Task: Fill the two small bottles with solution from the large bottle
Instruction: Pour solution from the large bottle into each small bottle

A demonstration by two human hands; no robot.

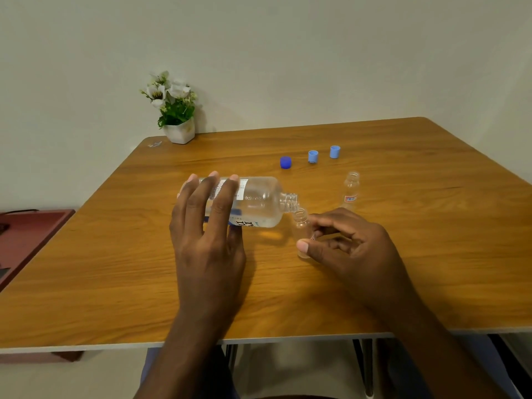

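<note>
My left hand [207,226] grips the large clear bottle [259,201], which is tipped on its side with its open mouth pointing right. That mouth sits just over the neck of a small clear bottle [300,223]. My right hand [345,243] pinches this small bottle between thumb and fingers and holds it upright on the table. A second small bottle [351,188] with a red-and-blue label stands uncapped behind my right hand. Clear liquid lies in the lower side of the large bottle.
On the wooden table [403,283], a dark blue cap [285,162] and two light blue caps [313,156] [335,152] stand in a row behind the bottles. A white pot of flowers [177,110] sits at the far left corner. A reddish surface [31,228] lies left of the table.
</note>
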